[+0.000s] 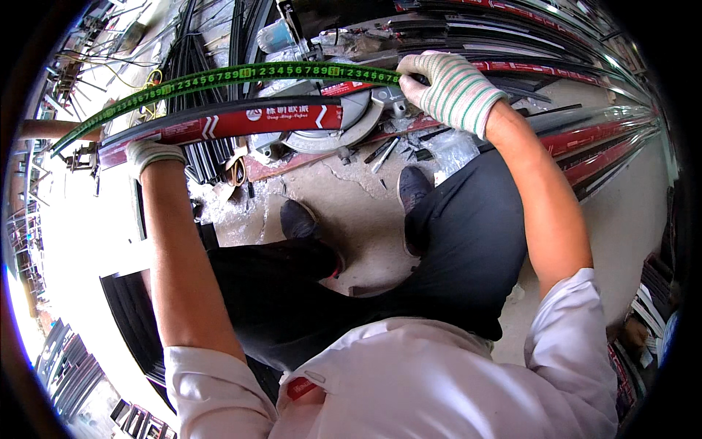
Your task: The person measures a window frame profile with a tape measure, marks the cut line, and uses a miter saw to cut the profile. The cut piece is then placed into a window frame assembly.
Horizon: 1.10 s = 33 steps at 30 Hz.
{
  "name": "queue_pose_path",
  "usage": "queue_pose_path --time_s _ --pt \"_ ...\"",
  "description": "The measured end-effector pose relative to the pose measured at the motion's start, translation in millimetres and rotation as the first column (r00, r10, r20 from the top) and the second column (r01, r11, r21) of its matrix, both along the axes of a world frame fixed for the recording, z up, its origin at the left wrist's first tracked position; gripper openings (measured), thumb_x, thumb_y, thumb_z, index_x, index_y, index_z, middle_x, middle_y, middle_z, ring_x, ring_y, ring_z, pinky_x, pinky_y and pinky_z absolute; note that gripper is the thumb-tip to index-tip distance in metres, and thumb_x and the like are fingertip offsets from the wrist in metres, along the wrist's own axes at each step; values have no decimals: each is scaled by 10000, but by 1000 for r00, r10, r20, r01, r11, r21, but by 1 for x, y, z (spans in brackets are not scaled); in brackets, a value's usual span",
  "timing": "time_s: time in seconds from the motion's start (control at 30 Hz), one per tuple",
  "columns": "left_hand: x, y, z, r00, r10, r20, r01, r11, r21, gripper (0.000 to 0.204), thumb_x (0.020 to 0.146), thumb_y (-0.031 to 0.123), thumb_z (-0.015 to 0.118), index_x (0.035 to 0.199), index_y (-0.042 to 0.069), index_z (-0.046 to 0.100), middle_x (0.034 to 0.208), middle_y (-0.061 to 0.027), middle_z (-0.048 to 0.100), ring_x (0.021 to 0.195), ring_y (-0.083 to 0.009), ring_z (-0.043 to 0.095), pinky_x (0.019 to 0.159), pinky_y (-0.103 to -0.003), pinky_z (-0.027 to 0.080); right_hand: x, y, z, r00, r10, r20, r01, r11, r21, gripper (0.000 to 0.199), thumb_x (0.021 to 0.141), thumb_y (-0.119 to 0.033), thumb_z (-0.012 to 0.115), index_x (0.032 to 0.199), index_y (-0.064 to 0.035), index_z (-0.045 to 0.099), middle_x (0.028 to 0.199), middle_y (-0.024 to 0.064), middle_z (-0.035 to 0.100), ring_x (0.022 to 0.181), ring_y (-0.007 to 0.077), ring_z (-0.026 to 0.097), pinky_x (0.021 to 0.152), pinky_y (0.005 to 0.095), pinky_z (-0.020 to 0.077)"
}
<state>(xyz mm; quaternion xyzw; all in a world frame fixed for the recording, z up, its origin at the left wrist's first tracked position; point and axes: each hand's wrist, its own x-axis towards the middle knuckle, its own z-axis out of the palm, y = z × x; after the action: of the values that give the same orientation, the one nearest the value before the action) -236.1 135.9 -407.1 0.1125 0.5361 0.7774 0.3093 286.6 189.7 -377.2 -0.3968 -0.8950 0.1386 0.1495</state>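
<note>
A green tape measure blade (285, 72) bows across the upper part of the view from far left to centre right. My right hand (455, 91), in a white glove with green stripes, grips the blade at its right end between thumb and fingers. Whether the tape's case is in that hand, I cannot tell. Just below the blade lies a dark profile bar with a red printed wrapping (241, 123). My gloved left hand (155, 156) is closed round its near side towards the left end, with the fingertips hidden.
Beyond the bar stands a cutting saw with a round metal base (333, 135). Long wrapped bars (585, 150) lie at right, and dark strips (191, 51) at the upper left. Another person's arm (58, 130) reaches in at far left. Scraps and plastic film (457, 154) litter the floor near my shoes.
</note>
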Motion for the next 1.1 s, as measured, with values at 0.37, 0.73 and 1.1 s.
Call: queue_pose_path --time_s 0.37,0.73,1.1 --pt "182 -10 -168 918 92 386 -49 992 -119 589 1025 545 446 1397 103 563 1410 -154 603 1244 -353 603 1066 -588 480 31 5 3 994 -51 97 57 996 -61 255 940 -233 645 1093 -54 744 972 189 717 936 374 686 853 442 545" --pt "312 -25 -240 751 220 623 -53 960 -275 482 1056 448 432 1342 88 578 1373 -136 614 1255 -356 596 1069 -632 482 77 29 -13 979 -180 101 193 972 -138 289 978 -287 666 1137 -58 743 1012 163 742 947 304 722 883 395 559" --pt "440 15 -251 598 161 785 75 964 -255 447 1070 355 508 1391 44 515 1380 -172 584 1257 -356 570 1132 -588 450 88 35 -28 995 -96 -32 92 989 -120 238 958 -202 708 1101 -14 736 1009 148 720 946 269 706 889 371 553"
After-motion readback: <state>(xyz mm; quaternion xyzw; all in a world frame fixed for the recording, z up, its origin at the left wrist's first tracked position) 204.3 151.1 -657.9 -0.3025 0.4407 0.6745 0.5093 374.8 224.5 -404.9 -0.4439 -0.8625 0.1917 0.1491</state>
